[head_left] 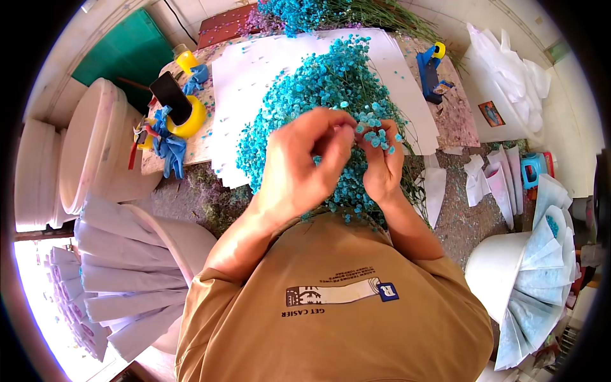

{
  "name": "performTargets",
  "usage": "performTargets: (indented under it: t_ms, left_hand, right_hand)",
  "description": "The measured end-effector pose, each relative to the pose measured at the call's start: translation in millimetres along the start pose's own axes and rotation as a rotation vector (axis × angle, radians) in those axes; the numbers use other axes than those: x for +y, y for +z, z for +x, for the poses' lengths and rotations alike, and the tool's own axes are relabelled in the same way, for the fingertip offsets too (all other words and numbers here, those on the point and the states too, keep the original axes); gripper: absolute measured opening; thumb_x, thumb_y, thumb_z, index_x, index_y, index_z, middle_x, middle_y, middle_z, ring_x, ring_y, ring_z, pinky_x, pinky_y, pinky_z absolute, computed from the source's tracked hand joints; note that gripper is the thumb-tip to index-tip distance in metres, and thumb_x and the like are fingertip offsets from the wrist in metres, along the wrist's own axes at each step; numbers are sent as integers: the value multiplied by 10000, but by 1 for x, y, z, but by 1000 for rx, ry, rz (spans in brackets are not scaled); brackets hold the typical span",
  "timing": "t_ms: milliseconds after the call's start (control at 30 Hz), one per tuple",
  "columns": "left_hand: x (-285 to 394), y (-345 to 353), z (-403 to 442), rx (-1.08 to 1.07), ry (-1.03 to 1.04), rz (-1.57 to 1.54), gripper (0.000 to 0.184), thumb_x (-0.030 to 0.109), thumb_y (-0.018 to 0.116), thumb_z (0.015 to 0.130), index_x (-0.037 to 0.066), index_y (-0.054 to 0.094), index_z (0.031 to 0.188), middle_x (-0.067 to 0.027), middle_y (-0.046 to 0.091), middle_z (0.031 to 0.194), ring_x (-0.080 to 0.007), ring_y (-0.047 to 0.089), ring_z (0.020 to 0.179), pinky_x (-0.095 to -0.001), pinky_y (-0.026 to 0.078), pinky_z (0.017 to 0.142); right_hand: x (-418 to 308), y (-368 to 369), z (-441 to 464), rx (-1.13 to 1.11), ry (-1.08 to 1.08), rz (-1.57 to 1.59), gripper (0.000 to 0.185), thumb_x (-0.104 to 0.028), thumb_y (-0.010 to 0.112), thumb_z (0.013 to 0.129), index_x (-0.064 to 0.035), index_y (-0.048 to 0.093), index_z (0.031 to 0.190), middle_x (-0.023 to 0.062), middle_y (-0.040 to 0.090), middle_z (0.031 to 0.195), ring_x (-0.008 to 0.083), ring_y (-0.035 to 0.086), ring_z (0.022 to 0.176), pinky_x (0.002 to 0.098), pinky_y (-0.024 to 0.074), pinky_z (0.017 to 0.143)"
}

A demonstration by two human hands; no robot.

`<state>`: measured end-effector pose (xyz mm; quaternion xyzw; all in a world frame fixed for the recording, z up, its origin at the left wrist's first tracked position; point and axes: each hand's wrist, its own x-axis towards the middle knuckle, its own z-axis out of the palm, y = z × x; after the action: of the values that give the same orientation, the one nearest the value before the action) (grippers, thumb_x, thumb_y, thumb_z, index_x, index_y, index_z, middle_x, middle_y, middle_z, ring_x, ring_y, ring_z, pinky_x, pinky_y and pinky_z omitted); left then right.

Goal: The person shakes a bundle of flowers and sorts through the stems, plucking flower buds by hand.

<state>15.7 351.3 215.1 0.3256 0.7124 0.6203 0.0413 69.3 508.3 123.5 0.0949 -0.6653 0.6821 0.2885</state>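
A large bunch of blue-dyed baby's breath [299, 95] lies on white paper sheets [242, 70], its green stems toward the right. Over the bunch, my left hand [309, 159] is closed, thumb and fingertips pinched together; whatever is between them is too small to make out. Close beside it, my right hand [384, 169] is closed around a small sprig of blue baby's breath [378, 135]. Its florets stick up by the fingers, and its stem is mostly hidden. The fingertips of both hands almost meet at the sprig.
A phone [172, 99] leans on a yellow tape roll [191, 118] at left, near blue gloves [170, 153] and pliers. A blue tape dispenser [429, 75] stands at right. Buckets with paper-wrapped bundles [130, 274] flank me. More blue flowers [299, 14] lie at the back.
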Motion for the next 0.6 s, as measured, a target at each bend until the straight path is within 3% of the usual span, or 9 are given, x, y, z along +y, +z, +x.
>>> performTargets:
  t_ms: [33, 167, 267, 400, 533, 600]
  left_hand:
    - [1, -2, 7, 3, -76, 33, 160, 80, 668, 874, -25, 688, 992, -124, 675, 813, -162, 627, 637, -297, 499, 586]
    - [-9, -4, 16, -86, -48, 112, 161, 108, 719, 829, -26, 720, 918, -134, 668, 808, -211, 642, 692, -331, 495, 610]
    - [-8, -4, 18, -89, 21, 207, 157, 100, 720, 819, -22, 725, 918, -126, 641, 782, -234, 635, 681, -345, 487, 601]
    - [-8, -4, 18, -84, 10, 200, 149, 93, 719, 815, -28, 720, 902, -131, 630, 780, -244, 633, 676, -349, 485, 603]
    - [-12, -3, 14, -52, 4, 148, 116, 79, 686, 839, -20, 702, 898, -91, 606, 771, -174, 581, 643, -307, 455, 570]
    - [-13, -4, 10, -22, -6, 83, 108, 74, 672, 852, -15, 688, 911, -62, 587, 756, -145, 551, 627, -293, 440, 556]
  right_hand:
    - [-4, 1, 2, -4, -9, 10, 228, -217, 460, 1063, -7, 437, 1148, 127, 641, 1099, 149, 625, 916, 300, 504, 811]
    - [4, -1, -1, 26, -35, -67, 287, -269, 509, 1046, 1, 499, 1145, 71, 606, 1001, 139, 572, 868, 289, 478, 790]
    - [6, -4, -3, 21, -42, -184, 295, -279, 520, 1037, 0, 520, 1133, 79, 609, 998, 147, 567, 866, 294, 470, 784]
    - [5, -3, -3, -5, -55, -281, 216, -174, 503, 1001, -2, 527, 1128, 92, 611, 993, 158, 569, 863, 296, 467, 796]
    - [7, -2, -4, -15, -36, -252, 192, -107, 500, 977, 3, 513, 1134, 95, 613, 991, 167, 600, 885, 303, 485, 816]
    - [9, -1, -6, -11, 21, -42, 193, -64, 499, 968, 9, 494, 1146, 110, 624, 1021, 174, 631, 917, 319, 508, 834]
